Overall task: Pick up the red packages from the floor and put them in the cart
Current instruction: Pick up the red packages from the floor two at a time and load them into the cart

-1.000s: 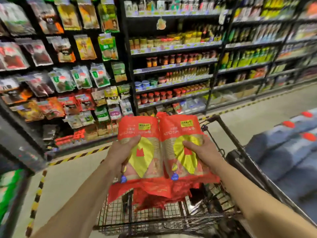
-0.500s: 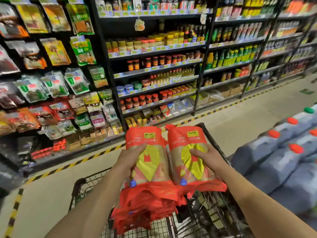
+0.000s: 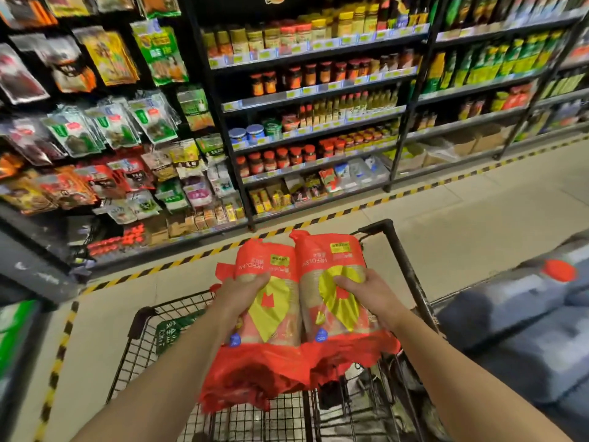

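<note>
Two red packages with yellow heart-shaped windows are held side by side above the black wire cart (image 3: 140,342). My left hand (image 3: 237,290) grips the left red package (image 3: 271,317) at its upper left side. My right hand (image 3: 366,290) grips the right red package (image 3: 338,269) across its yellow window. Crumpled red wrapping (image 3: 255,374) hangs from the packages' lower ends over the cart basket. The cart's floor under the packages is hidden.
Dark shelves (image 3: 318,81) of jars, bottles and hanging snack bags fill the far side of the aisle. Yellow-black tape (image 3: 178,264) runs along the shelf base on the beige floor. Large blue jugs with red caps (image 3: 526,314) are stacked at the right.
My view has tilted down and turned left. Both packages sit lower over the cart basket, and more of the basket's left wire side shows. Both hands keep their hold.
</note>
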### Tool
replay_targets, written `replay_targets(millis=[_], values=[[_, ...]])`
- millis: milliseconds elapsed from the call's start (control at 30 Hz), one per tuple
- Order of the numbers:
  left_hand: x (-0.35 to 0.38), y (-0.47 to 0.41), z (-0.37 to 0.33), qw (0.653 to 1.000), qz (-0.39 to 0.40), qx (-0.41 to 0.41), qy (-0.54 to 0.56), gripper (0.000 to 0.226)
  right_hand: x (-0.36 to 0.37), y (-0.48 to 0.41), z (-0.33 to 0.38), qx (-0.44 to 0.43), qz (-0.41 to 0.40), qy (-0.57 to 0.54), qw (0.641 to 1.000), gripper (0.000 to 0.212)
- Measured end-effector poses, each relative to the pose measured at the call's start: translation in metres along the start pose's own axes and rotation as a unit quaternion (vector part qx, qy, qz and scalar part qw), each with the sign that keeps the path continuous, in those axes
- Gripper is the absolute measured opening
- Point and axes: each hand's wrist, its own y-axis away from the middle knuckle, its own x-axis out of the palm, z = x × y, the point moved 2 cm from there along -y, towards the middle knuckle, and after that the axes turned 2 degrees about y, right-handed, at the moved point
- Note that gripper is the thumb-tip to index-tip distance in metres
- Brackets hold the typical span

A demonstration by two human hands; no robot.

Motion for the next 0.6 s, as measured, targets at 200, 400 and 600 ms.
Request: replay_targets(millis=[200,400,600], values=[[0.013,0.019,-0.015,0.963,-0.083,0.035,-0.253,0.123,-0.009,-0.004,-0.004,-0.011,-0.054,0.182,0.982,0.089],[0.018,0.025,-0.016,0.951,-0.095,0.067,-0.285,0.111,-0.012,-0.008,-0.001,-0.005,-0.025,0.211,0.977,0.1],[0.005,0.037,-0.02,0.946,-0.093,0.062,-0.303,0.111,-0.015,-0.006,0.015,-0.001,-0.032,0.299,0.954,0.099]])
